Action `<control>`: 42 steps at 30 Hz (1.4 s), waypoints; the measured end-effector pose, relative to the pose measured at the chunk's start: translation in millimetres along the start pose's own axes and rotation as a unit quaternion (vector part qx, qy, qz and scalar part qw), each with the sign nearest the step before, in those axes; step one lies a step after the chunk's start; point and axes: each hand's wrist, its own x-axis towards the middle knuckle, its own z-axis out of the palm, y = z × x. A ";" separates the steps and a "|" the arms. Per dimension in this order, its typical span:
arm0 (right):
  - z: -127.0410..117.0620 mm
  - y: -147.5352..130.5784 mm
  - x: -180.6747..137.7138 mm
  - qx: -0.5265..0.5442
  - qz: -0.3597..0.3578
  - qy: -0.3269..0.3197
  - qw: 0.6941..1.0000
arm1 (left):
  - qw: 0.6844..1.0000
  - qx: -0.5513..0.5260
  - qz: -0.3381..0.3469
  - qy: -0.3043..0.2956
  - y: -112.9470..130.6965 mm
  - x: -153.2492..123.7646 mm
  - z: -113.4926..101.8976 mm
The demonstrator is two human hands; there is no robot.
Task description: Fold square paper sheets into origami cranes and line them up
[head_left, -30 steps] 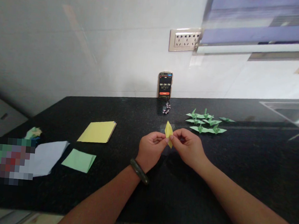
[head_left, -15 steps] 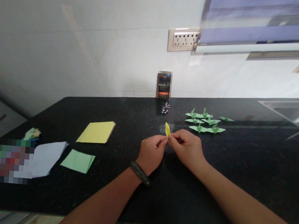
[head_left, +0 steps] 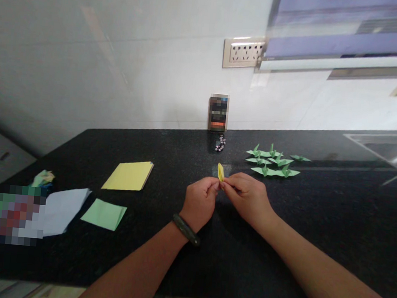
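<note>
A small folded piece of yellow paper [head_left: 220, 172] sticks up between my two hands above the black countertop [head_left: 318, 215]. My left hand [head_left: 199, 202], with a dark bangle on its wrist, pinches the paper's lower end from the left. Pressed against it from the right, my right hand [head_left: 248, 197] pinches the same paper with thumb and forefinger. Most of the paper is hidden by my fingers.
Several green paper cranes [head_left: 274, 161] lie behind my right hand. A yellow paper stack [head_left: 128, 175], a green sheet [head_left: 104, 214] and a pale blue sheet [head_left: 63, 209] lie to the left. A phone [head_left: 218, 113] leans on the wall, beads [head_left: 221, 143] before it. A sink [head_left: 389, 149] sits far right.
The yellow paper has been folded narrower and now shows less above my fingers. Both hands have closed in on it and stayed in place.
</note>
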 end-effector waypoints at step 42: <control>3.5 0.7 0.2 0.005 0.052 0.019 0.998 | 0.984 0.077 0.140 0.084 5.7 1.4 -2.6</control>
